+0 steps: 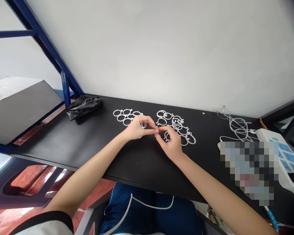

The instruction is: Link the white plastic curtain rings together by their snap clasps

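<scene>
My left hand [138, 128] and my right hand [172, 143] meet over the desk, with thumbs and fingertips pinched together. Between them is a small white plastic piece [157, 128]; the fingers hide most of it, so I cannot tell whether it belongs to a ring. Left of my hands lies a cluster of thin white plastic rings [121, 117], each with a small knob, partly covered by my left hand. Another group of white rings [177, 120], overlapping and more jumbled, lies behind and beside my right hand.
The black desk [88, 140] stands against a pale wall. A crumpled black plastic bag [84, 108] lies at its far left. On the right are tangled white cables [238, 127], a white power strip [281, 153] and a pixelated object [250, 169]. A blue metal frame [47, 45] rises at left.
</scene>
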`<state>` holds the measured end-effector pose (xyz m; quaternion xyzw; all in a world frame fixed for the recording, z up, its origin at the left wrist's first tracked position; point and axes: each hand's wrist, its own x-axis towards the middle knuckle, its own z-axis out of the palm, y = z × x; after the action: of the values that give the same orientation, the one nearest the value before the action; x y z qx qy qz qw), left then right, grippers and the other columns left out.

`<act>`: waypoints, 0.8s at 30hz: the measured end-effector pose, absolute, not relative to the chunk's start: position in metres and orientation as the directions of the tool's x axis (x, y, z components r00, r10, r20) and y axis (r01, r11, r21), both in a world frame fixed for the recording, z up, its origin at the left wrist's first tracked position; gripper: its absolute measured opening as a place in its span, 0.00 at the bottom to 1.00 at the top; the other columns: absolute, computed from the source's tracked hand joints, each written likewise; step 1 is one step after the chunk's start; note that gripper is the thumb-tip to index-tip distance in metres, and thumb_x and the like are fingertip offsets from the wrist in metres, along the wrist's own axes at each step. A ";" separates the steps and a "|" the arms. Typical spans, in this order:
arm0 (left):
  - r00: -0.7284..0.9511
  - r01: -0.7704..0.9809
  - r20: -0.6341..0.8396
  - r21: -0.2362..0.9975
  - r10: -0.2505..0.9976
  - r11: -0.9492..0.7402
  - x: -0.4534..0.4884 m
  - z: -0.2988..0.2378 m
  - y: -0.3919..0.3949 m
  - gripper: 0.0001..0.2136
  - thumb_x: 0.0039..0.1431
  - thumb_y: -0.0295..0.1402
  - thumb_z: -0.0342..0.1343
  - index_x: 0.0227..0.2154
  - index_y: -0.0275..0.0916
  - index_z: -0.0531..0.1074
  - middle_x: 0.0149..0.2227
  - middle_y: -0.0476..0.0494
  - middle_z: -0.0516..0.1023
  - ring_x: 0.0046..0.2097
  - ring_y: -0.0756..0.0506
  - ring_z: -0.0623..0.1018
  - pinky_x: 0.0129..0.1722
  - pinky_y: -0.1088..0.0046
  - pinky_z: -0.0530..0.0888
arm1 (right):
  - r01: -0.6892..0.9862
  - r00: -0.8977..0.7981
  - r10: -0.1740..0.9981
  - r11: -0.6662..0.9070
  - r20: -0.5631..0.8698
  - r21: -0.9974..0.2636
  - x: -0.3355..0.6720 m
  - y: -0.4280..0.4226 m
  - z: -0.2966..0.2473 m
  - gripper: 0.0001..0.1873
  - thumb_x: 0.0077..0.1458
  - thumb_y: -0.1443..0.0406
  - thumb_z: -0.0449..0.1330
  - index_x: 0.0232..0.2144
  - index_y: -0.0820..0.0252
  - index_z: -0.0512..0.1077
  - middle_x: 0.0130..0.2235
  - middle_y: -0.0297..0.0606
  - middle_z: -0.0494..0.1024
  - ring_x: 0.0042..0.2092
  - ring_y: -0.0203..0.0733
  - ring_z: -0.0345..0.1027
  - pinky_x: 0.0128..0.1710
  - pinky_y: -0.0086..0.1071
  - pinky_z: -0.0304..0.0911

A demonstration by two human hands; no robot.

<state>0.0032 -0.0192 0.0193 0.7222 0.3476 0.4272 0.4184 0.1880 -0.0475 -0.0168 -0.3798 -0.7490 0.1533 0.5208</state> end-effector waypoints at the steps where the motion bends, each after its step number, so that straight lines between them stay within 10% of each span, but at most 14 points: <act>1: 0.401 0.152 0.331 0.895 0.854 -0.419 0.003 0.019 -0.019 0.09 0.49 0.34 0.69 0.27 0.35 0.77 0.30 0.46 0.80 0.33 0.50 0.76 0.32 0.73 0.64 | 0.415 -0.166 0.731 0.661 0.662 -0.626 0.188 -0.047 -0.017 0.04 0.57 0.67 0.62 0.37 0.54 0.71 0.35 0.36 0.79 0.38 0.44 0.75 0.42 0.40 0.71; 24: 0.503 -0.002 0.271 0.950 0.821 -0.313 0.001 0.016 -0.019 0.09 0.55 0.33 0.66 0.37 0.34 0.76 0.39 0.40 0.82 0.42 0.46 0.81 0.43 0.70 0.76 | 0.394 -0.105 0.744 0.640 0.660 -0.659 0.190 -0.049 -0.015 0.03 0.58 0.66 0.61 0.36 0.55 0.72 0.34 0.35 0.79 0.36 0.42 0.75 0.38 0.37 0.70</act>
<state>0.0011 -0.0195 0.0157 0.7020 0.2917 0.4044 0.5085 0.1897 -0.0485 -0.0150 -0.3921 -0.7257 0.1615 0.5418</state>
